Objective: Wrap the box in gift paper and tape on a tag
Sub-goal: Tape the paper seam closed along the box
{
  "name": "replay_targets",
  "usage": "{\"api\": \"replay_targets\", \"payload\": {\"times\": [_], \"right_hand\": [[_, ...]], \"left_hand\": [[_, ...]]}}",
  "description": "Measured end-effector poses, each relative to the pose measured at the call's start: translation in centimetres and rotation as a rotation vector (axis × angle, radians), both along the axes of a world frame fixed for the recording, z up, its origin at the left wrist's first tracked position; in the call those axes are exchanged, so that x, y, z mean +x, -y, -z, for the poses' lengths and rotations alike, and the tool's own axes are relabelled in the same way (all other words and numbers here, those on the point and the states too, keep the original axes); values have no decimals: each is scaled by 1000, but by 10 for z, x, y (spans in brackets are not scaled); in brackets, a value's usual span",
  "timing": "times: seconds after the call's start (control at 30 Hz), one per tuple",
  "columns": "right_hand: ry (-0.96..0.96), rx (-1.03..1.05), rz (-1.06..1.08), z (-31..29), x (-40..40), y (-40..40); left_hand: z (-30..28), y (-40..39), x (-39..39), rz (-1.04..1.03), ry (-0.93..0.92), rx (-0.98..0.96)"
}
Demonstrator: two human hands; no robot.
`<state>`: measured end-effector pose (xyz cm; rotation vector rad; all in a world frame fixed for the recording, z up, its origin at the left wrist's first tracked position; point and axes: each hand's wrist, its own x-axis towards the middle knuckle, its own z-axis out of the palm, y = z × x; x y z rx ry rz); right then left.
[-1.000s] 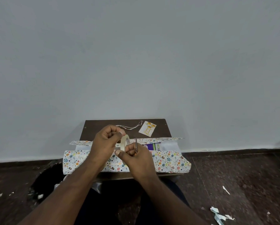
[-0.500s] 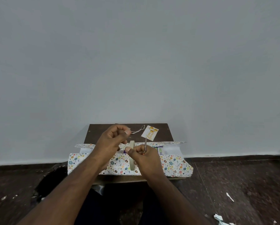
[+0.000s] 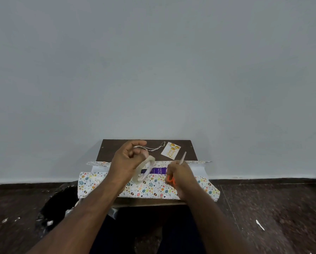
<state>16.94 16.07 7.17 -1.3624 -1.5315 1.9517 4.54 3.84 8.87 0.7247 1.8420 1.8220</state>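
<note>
Above the half-wrapped box (image 3: 154,170), a tape roll (image 3: 144,170) is held by the curled left hand (image 3: 127,160), while orange-handled scissors (image 3: 182,158) are gripped by the right hand (image 3: 181,177). A short strip is best drawn taut, snipped cleanly and pressed along the gift paper (image 3: 148,187) seam. The tag (image 3: 171,150) is left lying on the table (image 3: 113,149) beyond.

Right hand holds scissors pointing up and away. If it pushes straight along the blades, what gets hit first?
Probably the white gift tag with gold balloons: the scissors' metal blades in the right hand point just past its right corner. Depth is unclear; they may pass above it toward the wall.
</note>
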Motion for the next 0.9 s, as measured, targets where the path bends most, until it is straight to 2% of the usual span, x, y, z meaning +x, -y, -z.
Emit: {"api": "replay_targets", "payload": {"times": [0.1,0.23,0.33,0.43,0.6,0.67,0.77,0.9], "right_hand": [[91,-10,-86,4,5,-17],[40,-12,-140,9,12,-21],[-31,14,-115,9,14,-18],[-81,34,-97,5,15,-17],[-332,-216,-115,-11,16,-21],[-376,-251,-148,-17,17,-23],[-339,-165,-265,-23,16,-24],[-144,52,-459,-30,14,-27]], "left_hand": [[-1,0,0,-11,-73,-4],[1,0,-5,-16,-108,-4],[-2,3,-7,-19,-92,11],[-6,6,-9,9,9,57],[-7,6,-11,3,40,65],[-5,5,-8,-3,31,55],[-3,4,-5,-4,21,37],[-2,4,-3,-1,7,5]]}}
